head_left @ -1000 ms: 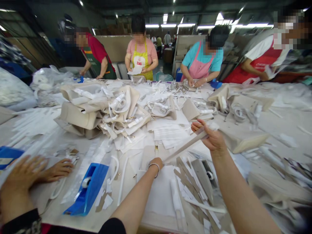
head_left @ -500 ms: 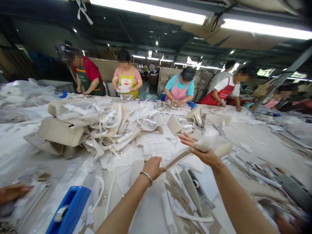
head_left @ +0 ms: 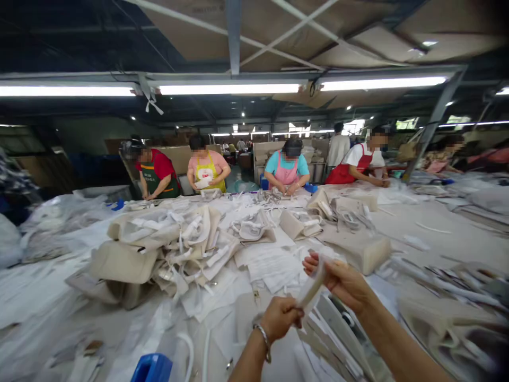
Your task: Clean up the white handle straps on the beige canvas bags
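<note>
- In the head view, the hands have just drawn closer together, so the strap point(head_left: 313, 288) between them shows a shorter stretch than before.
- The left hand point(head_left: 279, 317), a bracelet at its wrist, pinches the strap's lower end with its fingers folded tight.
- The right hand point(head_left: 345, 282) holds the upper end in bent fingers — how firmly, I cannot tell. Pale, cloudy film point(head_left: 321, 268) lies against its fingers.
- The strap slants up from left hand to right, held above the table. For the work, this seems to mean that both its ends are under control.
- The head has tipped upward: more ceiling shows, and the blue dispenser point(head_left: 152, 369) is now cut off at the lower edge.
- A grey dispenser point(head_left: 336, 328) lies just beside the right forearm, with loose strips around it.
- On the table point(head_left: 411, 223), a pile of beige bags point(head_left: 126, 261) is heaped to the left; paper sheets point(head_left: 273, 268) lie beyond the hands, and another bag point(head_left: 360, 250) sits to the right.
- Across the table, co-workers stand in green point(head_left: 148, 178), yellow point(head_left: 207, 175), pink point(head_left: 287, 171) and red aprons point(head_left: 338, 176).
- Overhead run bright tube lamps point(head_left: 228, 89) — above them, brown panels point(head_left: 185, 32).
</note>
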`<state>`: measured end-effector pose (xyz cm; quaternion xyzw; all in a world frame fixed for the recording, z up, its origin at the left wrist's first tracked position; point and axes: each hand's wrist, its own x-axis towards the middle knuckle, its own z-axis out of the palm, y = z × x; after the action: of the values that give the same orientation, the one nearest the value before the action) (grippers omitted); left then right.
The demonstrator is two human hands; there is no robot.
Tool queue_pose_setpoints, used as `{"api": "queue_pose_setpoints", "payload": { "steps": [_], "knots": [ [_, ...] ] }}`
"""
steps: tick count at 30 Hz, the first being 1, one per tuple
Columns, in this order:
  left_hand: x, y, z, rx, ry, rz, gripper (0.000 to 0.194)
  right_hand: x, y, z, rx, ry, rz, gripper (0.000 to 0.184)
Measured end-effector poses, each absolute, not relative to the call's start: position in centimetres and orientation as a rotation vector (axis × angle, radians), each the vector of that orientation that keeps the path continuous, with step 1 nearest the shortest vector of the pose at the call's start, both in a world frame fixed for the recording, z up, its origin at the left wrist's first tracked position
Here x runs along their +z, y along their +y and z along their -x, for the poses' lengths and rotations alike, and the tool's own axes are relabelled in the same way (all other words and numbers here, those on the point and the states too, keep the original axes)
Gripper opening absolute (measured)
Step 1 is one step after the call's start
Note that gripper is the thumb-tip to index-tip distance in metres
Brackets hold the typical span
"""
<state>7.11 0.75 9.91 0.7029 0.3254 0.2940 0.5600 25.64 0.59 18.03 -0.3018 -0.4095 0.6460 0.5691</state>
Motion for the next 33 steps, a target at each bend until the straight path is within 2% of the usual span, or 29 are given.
{"api": "queue_pose_setpoints", "payload": {
  "steps": [5,10,16,17,20,21,22,25,27,30,33],
  "knots": [
    [9.4,-1.2,-6.0,0.593,0.897,-1.717,0.017,18.8,1.4,-27.9,1.402,-0.694,0.715,0.016],
    [8.3,-1.2,-6.6,0.576,0.913,-1.761,0.018,19.4,1.2,-27.6,1.298,-0.700,0.666,0.017],
    [6.9,0.2,-5.9,0.608,0.935,-1.725,0.022,19.1,1.0,-26.9,1.323,-0.741,0.660,0.017],
    [7.2,0.5,-5.6,0.584,0.905,-1.749,0.032,19.0,1.0,-26.8,1.330,-0.742,0.668,0.016],
    [9.9,1.2,-5.2,0.605,0.819,-1.857,0.090,18.8,0.7,-25.8,1.339,-0.743,0.694,0.014],
    [11.2,1.5,-5.5,0.659,0.799,-1.854,0.099,18.7,0.5,-25.4,1.333,-0.754,0.706,0.014],
    [12.6,1.8,-5.9,0.731,0.779,-1.820,0.100,18.7,0.4,-24.8,1.321,-0.770,0.727,0.015],
    [16.4,2.6,-8.2,0.862,0.650,-1.617,0.082,18.6,-0.3,-23.0,1.246,-0.823,0.781,0.021],
    [17.8,2.9,-9.9,0.843,0.570,-1.506,0.061,18.7,-0.6,-22.0,1.225,-0.852,0.802,0.027],
    [18.1,2.7,-11.6,0.780,0.520,-1.428,0.035,18.8,-0.9,-21.7,1.264,-0.914,0.846,0.033],
    [17.4,2.1,-11.9,0.798,0.567,-1.538,0.026,19.0,-1.1,-22.9,1.231,-1.076,0.926,0.028]
  ]
}}
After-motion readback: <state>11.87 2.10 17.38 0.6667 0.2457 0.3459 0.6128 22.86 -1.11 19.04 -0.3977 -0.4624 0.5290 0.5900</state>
